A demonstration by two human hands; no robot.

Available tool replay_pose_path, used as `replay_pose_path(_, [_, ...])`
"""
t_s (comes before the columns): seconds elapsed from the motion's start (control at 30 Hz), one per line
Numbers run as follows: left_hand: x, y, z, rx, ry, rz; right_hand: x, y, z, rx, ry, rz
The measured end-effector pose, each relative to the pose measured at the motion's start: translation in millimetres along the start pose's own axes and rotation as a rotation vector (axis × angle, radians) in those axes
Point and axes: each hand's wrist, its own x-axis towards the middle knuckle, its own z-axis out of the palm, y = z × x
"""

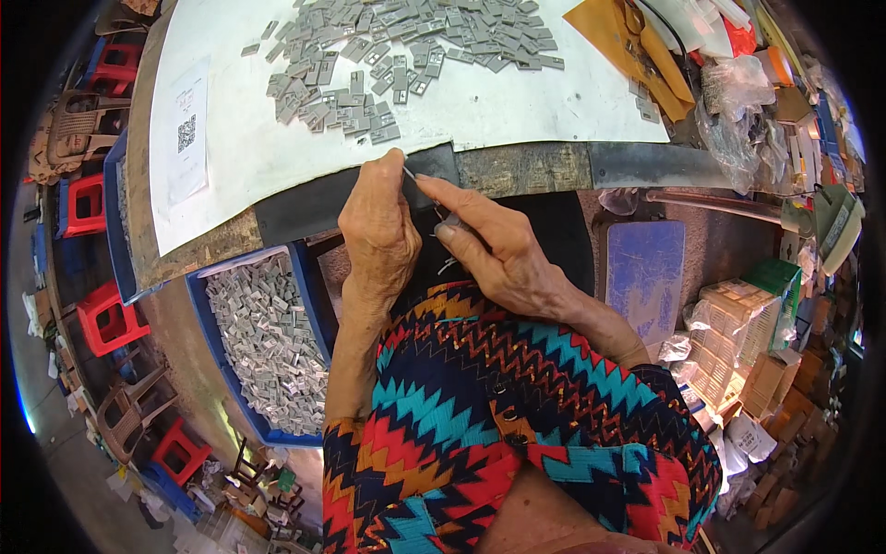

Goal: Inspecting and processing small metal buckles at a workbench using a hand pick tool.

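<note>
Nearest the camera, a zigzag-patterned garment [517,415] in red, teal, orange and black covers the person's lap, and both forearms rise out of it toward the tabletop edge. The left hand [377,235] and the right hand [494,245] meet close together just short of that edge. The left hand is pinched shut on a small grey piece [413,189], with a thin metal pin [407,172] showing at its fingertips; the pin's long axis runs slantwise, its tip pointing up and toward the left, away from the body. The right hand's fingers [443,196] close on the same grey piece from the right, the thumb lying below it. The piece sits between the two hands, just in front of a dark strip [314,205] along the tabletop rim.

To the left of the left hand and lower, a blue bin [309,277] holds a heap of small grey rectangular parts. To the right of the right hand lies a blue board [644,272], and beyond it stacked cardboard packs [738,342].

Past the hands, a white sheet [249,138] covers the tabletop [535,168], and a spread of grey parts [406,55] lies scattered on it. Far right of them rests a yellow envelope [618,42].
</note>
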Motion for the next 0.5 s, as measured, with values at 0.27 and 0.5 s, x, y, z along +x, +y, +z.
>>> replay_pose_path(0.27, [3,5,-1,-0.085,-0.034,-0.079,0,-3,-1,0.041,0.015,0.086])
replay_pose_path(0.5, [4,2,-24,-0.023,-0.115,-0.146,12,-9,-1,0.256,-0.087,0.276])
